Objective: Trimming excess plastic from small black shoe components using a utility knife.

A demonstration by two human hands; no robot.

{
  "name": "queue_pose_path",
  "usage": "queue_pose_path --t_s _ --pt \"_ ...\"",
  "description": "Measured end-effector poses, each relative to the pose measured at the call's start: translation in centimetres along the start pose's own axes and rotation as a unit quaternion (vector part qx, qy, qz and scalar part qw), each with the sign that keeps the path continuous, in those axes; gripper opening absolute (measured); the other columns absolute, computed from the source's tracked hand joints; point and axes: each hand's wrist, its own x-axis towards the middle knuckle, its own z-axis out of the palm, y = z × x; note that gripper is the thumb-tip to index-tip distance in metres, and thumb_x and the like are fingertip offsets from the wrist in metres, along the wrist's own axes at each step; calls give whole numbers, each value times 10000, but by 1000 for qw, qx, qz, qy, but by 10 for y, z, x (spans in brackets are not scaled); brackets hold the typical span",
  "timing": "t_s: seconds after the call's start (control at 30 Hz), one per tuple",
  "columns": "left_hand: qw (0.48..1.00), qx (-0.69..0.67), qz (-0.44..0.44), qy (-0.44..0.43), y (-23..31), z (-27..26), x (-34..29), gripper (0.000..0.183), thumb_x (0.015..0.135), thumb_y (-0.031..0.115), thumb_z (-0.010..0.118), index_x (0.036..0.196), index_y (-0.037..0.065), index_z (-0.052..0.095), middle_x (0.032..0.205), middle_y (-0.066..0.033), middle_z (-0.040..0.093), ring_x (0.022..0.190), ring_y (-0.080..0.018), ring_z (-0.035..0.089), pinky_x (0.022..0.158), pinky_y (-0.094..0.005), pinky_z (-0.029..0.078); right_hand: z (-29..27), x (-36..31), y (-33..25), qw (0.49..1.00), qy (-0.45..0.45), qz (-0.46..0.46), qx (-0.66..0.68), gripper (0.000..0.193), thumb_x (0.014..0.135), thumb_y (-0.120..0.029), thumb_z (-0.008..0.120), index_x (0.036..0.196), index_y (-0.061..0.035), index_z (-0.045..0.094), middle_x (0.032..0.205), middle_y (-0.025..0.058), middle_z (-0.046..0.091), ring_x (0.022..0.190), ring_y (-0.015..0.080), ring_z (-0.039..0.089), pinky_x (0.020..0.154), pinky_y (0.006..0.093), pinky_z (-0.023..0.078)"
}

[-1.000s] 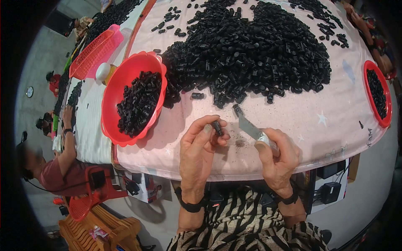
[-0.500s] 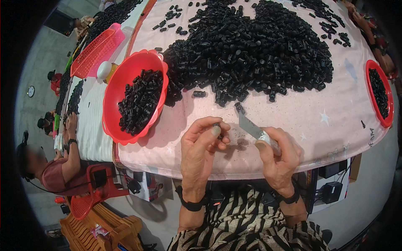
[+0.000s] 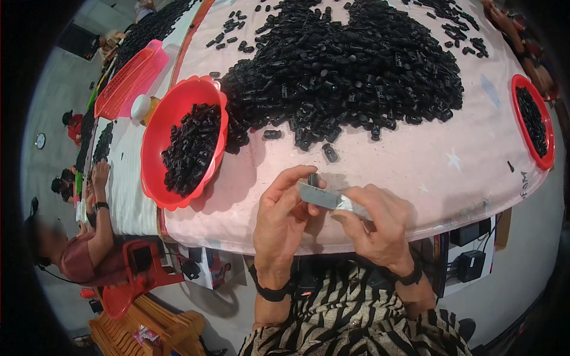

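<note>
My left hand [image 3: 284, 215] pinches a small black plastic part [image 3: 312, 179] at the front edge of a pink-covered table [image 3: 415, 172]. My right hand [image 3: 375, 222] grips a flat grey blade [image 3: 319, 196] by its wrapped handle. The blade lies across the part, touching my left fingertips. A large heap of the same black parts [image 3: 344, 65] covers the table's middle beyond my hands. A red bowl [image 3: 160, 142] partly filled with black parts sits to the left of my left hand.
A second red bowl [image 3: 543, 160] of black parts rests at the table's right edge. A red-pink basket [image 3: 127, 80] and a white egg-shaped object [image 3: 141, 107] lie far left. Another person [image 3: 77, 249] sits at a neighbouring table on the left, near an orange chair [image 3: 148, 329].
The blade has swung from pointing up and away to lying flat across the part in my left fingers. Both hands have drawn closer together.
</note>
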Motion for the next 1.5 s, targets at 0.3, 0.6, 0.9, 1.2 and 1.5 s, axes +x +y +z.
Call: queue_pose_path --t_s 0.3,0.6,0.9,1.2,1.5 --pt "1000 -8 -8 -19 -4 -1 1 279 952 94 532 1192 -41 574 974 -120 643 710 -95 524 684 -202 469 1 0 1 1000 -9 -5 10 223 780 -82 714 946 28 613 654 101 570 499 204 557 435 321 425" --pt "1000 1 4 -15 -5 -1 1 269 952 85 536 1174 -59 583 932 -94 626 712 -100 507 699 -227 451 2 1 1 1000 -25 -9 -13 228 797 -102 707 954 30 607 638 91 544 482 197 534 429 326 410" --pt "1000 20 -1 -3 -7 3 -1 276 924 63 552 1166 -67 582 910 -80 618 699 -94 496 673 -217 433 6 -1 0 999 -15 9 -30 229 811 -123 706 969 13 611 620 80 502 465 217 499 433 339 387" --pt "1000 8 5 10 -10 1 0 290 905 62 567 1168 -59 576 916 -75 619 693 -90 492 656 -208 430 7 -1 0 999 -22 6 -36 222 814 -132 704 962 6 614 621 75 503 473 214 505 437 334 382" --pt "1000 3 17 5 -11 1 -1 268 924 76 575 1160 -51 585 905 -71 618 712 -92 503 683 -216 440 7 -1 -1 999 -26 7 -29 217 813 -120 703 963 7 612 623 75 512 478 199 511 432 329 385"
